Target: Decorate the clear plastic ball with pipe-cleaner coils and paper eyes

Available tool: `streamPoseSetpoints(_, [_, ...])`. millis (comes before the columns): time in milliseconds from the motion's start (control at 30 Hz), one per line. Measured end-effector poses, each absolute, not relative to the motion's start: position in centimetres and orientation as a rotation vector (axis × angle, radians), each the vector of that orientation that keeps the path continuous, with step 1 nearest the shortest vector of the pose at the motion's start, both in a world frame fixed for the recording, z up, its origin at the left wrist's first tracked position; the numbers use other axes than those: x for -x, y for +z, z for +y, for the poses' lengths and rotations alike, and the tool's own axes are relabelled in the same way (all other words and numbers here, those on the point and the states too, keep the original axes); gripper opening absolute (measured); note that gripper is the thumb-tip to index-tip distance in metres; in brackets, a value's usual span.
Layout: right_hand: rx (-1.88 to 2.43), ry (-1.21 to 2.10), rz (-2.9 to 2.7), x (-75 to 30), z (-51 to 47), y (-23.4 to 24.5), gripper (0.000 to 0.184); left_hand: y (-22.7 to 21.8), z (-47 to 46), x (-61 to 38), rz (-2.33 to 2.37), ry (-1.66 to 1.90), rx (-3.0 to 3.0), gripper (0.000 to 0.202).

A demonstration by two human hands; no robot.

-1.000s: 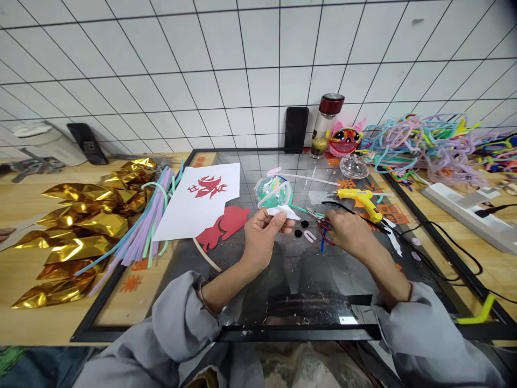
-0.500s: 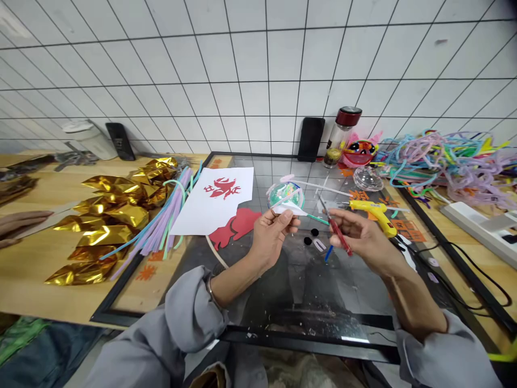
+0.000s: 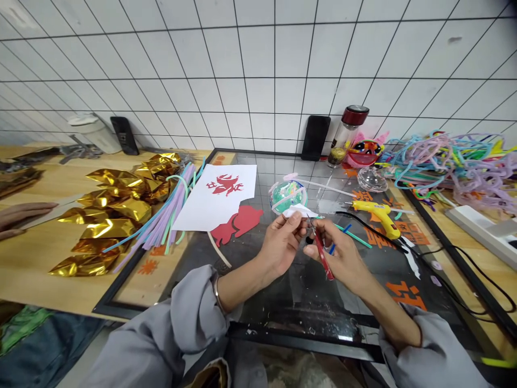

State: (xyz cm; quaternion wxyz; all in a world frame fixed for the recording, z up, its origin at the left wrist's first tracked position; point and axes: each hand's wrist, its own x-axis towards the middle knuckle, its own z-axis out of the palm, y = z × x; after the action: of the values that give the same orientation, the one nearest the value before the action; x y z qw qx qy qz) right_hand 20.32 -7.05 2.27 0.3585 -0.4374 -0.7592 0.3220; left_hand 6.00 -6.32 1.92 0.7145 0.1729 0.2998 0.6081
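My left hand (image 3: 284,243) pinches a small piece of white paper (image 3: 299,210) between thumb and fingers. Closed round a pair of red-handled scissors (image 3: 323,253), my right hand (image 3: 343,250) is close beside it. The metal tip of the scissors meets the paper's lower edge, though fingers partly cover the blades. Just behind the paper sits a clear ball with green and pale purple pieces (image 3: 287,195). Green (image 3: 357,237) and blue fuzzy stems lie beyond my right hand, and a black dot is partly hidden between my hands.
A yellow glue gun (image 3: 377,214) with its cord lies to the right. White sheet (image 3: 197,213) and red paper cut-out (image 3: 247,220) are at left, near purple stems (image 3: 163,215) and gold foil (image 3: 97,237). Another person's hand (image 3: 24,218) rests far left. A bottle (image 3: 343,137) stands behind.
My right hand has moved left with the scissors, bringing their tip to the paper. My left hand has shifted slightly right and down. The view has turned a little.
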Motion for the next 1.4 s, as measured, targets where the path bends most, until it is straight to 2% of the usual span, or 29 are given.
streamPoseSetpoints(433, [1.09,1.065,-1.795,-21.1,-6.6,1.9,0.03,1.8,-6.5,-5.9,0.662,1.334,-0.444,0.032])
streamPoseSetpoints(667, [1.097,1.144,-1.742,-21.8,-6.2,1.3,0.039,1.4,-6.1,-5.6,0.698,1.378,-0.562,0.03])
streamPoseSetpoints(1067, [1.089,1.197,-1.752,-21.9,-6.3,2.1,0.034,1.3,-5.6,-4.9,0.714,1.353,-0.684,0.029])
streamPoseSetpoints(1400, [1.151,1.139,-1.805,-22.6,-6.2,2.0,0.049,1.9,-4.8,-3.7,0.791,1.237,-0.924,0.034])
